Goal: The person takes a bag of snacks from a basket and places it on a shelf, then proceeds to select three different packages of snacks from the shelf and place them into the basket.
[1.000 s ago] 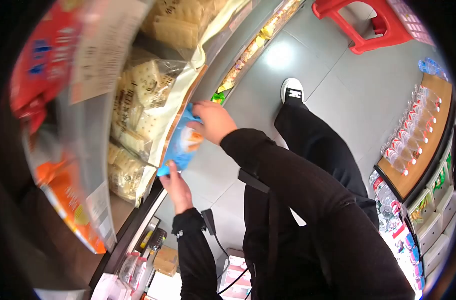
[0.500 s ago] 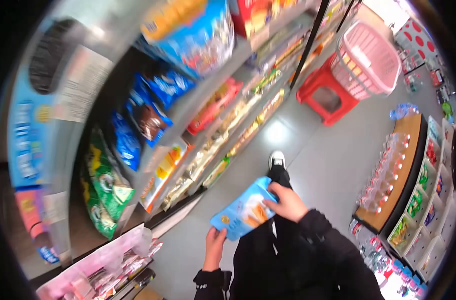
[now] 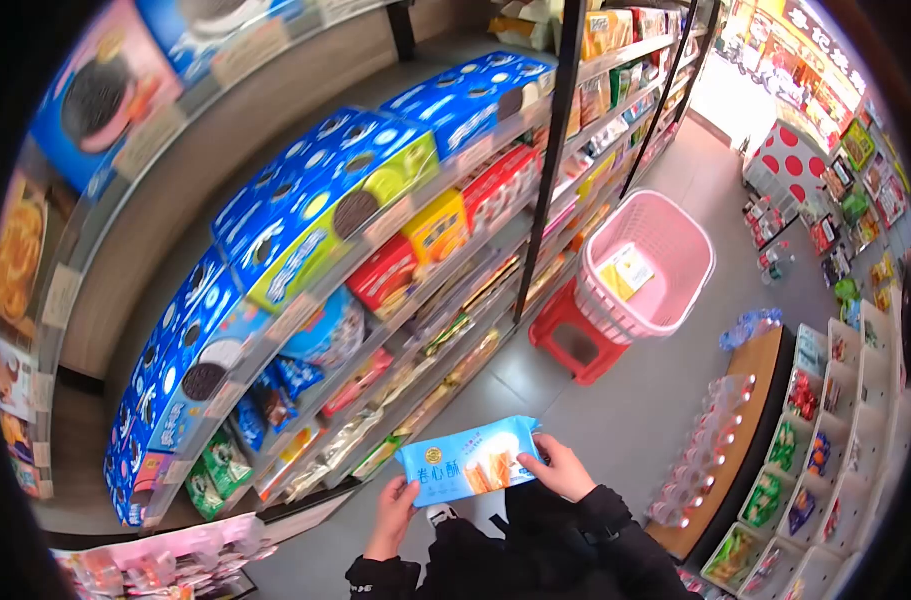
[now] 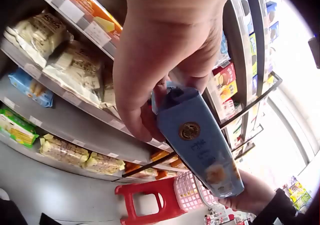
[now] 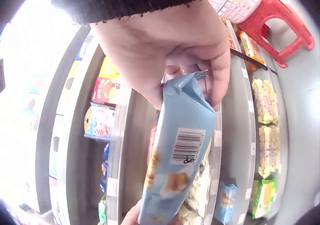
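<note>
Low in the middle, the left hand [image 3: 393,515] and the right hand [image 3: 560,470] hold a blue snack pack [image 3: 465,470], fingers gripping one end each. Up right, a pink basket [image 3: 625,312] sits on a red stool [image 3: 567,338].

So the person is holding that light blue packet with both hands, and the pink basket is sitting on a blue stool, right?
Not quite: the stool is red, not blue. The head view shows the pink basket sitting on it. The rest holds: the left hand and the right hand each grip one end of the light blue packet.
</note>
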`<action>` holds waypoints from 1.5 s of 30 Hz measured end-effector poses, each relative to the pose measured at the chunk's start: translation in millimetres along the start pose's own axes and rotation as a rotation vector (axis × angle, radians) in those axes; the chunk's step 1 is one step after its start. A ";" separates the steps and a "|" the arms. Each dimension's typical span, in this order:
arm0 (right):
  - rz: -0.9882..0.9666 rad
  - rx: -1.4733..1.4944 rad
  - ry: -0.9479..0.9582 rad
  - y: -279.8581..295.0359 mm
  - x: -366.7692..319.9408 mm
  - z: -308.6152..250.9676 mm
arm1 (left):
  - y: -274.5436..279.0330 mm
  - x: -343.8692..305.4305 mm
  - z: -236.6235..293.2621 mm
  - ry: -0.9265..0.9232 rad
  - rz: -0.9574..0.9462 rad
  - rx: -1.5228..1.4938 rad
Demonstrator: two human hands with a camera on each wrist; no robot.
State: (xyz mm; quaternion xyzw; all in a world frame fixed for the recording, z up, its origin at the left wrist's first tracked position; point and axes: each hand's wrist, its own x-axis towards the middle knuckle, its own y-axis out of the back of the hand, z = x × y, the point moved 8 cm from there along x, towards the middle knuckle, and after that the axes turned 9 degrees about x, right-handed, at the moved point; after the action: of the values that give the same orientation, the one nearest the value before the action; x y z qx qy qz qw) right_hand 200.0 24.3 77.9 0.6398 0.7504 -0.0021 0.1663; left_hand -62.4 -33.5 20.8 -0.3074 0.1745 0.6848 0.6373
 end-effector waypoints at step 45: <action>0.339 -0.452 -0.132 461.0 327.0 158.9 | -493.6 333.3 43.3 0.270 -0.178 0.015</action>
State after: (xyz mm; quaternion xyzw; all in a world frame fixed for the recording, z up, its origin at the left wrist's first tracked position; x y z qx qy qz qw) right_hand 640.9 387.4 -58.0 0.7012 0.6017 0.1517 0.3511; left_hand 413.2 311.6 -85.7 -0.4062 0.2357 0.5769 0.6683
